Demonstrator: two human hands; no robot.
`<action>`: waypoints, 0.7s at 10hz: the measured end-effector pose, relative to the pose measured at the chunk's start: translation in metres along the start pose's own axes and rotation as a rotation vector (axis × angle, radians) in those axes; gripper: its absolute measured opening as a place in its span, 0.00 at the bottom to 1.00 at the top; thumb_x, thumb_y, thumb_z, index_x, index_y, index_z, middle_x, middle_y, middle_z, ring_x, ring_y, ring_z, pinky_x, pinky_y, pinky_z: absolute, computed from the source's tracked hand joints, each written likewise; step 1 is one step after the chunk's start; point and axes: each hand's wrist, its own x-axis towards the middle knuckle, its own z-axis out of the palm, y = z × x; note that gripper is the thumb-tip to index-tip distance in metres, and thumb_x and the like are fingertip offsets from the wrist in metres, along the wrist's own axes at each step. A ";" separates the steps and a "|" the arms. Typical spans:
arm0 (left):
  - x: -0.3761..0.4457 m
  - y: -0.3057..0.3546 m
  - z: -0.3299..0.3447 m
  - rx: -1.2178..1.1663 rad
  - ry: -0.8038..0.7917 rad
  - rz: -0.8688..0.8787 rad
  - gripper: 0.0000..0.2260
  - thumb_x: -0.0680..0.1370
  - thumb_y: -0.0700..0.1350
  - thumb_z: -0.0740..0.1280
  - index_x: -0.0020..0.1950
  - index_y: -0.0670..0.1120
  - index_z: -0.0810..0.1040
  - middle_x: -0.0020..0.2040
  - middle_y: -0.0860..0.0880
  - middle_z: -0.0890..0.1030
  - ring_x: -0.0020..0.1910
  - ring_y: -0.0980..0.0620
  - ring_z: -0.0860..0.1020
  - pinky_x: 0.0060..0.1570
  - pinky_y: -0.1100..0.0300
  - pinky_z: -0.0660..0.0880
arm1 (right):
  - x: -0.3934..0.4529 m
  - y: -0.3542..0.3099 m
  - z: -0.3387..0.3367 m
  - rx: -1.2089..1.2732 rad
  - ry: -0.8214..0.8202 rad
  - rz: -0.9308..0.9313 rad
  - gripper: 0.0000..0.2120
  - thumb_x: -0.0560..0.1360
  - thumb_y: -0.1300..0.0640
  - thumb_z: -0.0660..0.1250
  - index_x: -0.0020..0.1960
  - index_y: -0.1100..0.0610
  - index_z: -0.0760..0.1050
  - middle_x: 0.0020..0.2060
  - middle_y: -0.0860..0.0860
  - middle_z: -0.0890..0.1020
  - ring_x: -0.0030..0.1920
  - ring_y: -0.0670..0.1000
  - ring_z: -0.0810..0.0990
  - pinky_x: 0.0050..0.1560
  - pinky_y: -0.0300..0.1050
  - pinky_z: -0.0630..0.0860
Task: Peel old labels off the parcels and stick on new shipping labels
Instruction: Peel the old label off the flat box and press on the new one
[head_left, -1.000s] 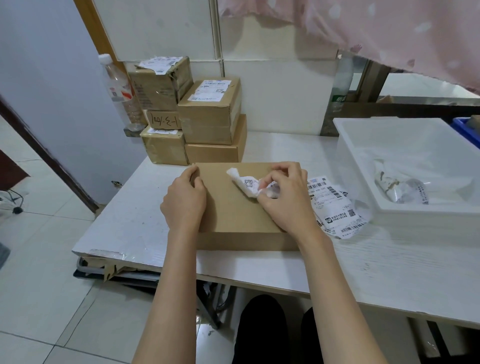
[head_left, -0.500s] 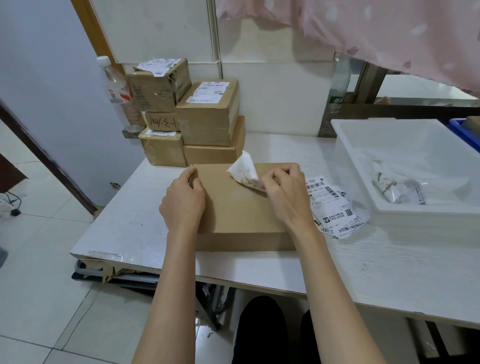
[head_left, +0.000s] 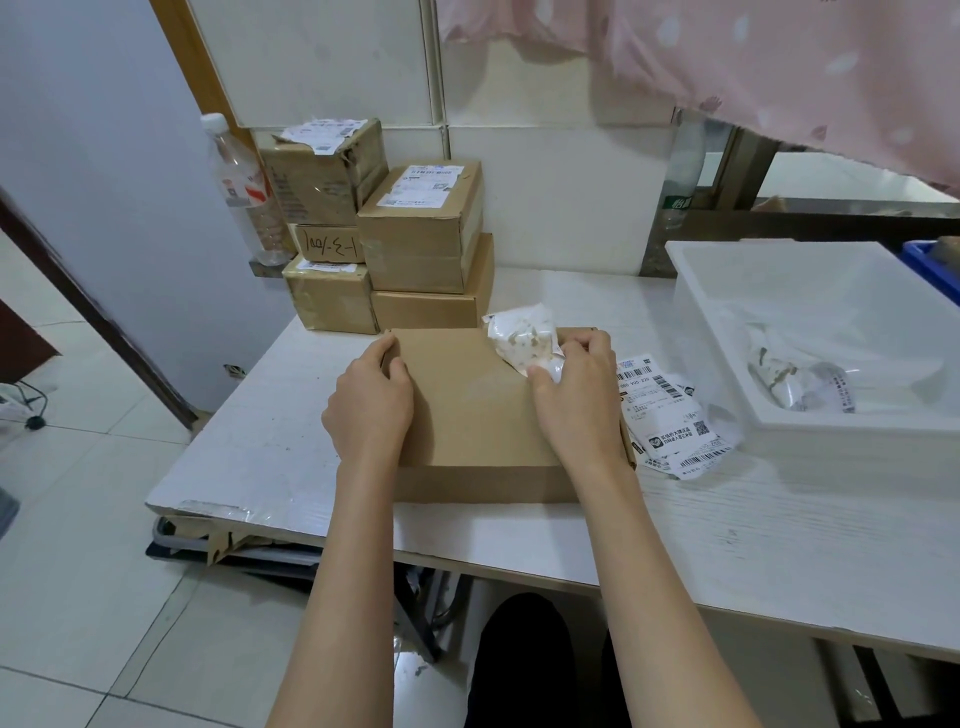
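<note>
- Since a moment ago, the old label (head_left: 524, 338) is lifting further off the flat cardboard parcel (head_left: 467, 410); more bare brown cardboard is showing where it was stuck, and the peeled part is now standing up crumpled at the parcel's far right corner.
- Your right hand (head_left: 576, 395) is pinching the label between thumb and curled fingers, with its adhesive underside, flecked with torn brown fibres, facing you.
- Your left hand (head_left: 371, 402) is pressing down on the parcel's left side, its fingertips curling over the far left edge.
- The parcel is lying flat on the white table (head_left: 727, 519), directly in front of you and near its front edge.
- Just beside the parcel on the right, a loose pile of printed shipping labels (head_left: 670, 421) with barcodes is lying on the table, partly tucked against the white plastic bin (head_left: 810, 431).
- Inside that bin, crumpled peeled labels (head_left: 795, 384) are lying on the floor.
- Behind the parcel at the far left, a stack of cardboard boxes (head_left: 421, 234) is sitting against the wall, several carrying labels on top.
- A clear plastic bottle (head_left: 239, 187) is standing beside the stack on its left.
</note>
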 end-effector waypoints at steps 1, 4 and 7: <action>0.000 0.000 0.000 -0.004 0.001 0.001 0.19 0.83 0.46 0.56 0.73 0.57 0.71 0.65 0.46 0.78 0.62 0.42 0.74 0.50 0.56 0.63 | 0.001 0.000 -0.001 -0.018 -0.022 0.005 0.14 0.76 0.58 0.66 0.58 0.66 0.75 0.61 0.53 0.70 0.62 0.53 0.69 0.55 0.42 0.65; 0.001 0.000 0.001 -0.001 0.003 0.000 0.19 0.83 0.46 0.56 0.72 0.57 0.71 0.65 0.46 0.78 0.61 0.42 0.74 0.49 0.57 0.63 | 0.001 -0.006 -0.005 -0.040 -0.103 0.044 0.17 0.80 0.49 0.59 0.57 0.61 0.75 0.61 0.52 0.68 0.62 0.54 0.65 0.59 0.46 0.65; 0.001 0.000 0.001 0.006 -0.002 -0.001 0.19 0.83 0.46 0.56 0.73 0.57 0.70 0.64 0.46 0.78 0.61 0.42 0.75 0.49 0.56 0.64 | 0.000 0.000 -0.001 -0.075 -0.017 -0.006 0.15 0.75 0.53 0.67 0.57 0.62 0.76 0.60 0.52 0.69 0.59 0.53 0.68 0.47 0.42 0.66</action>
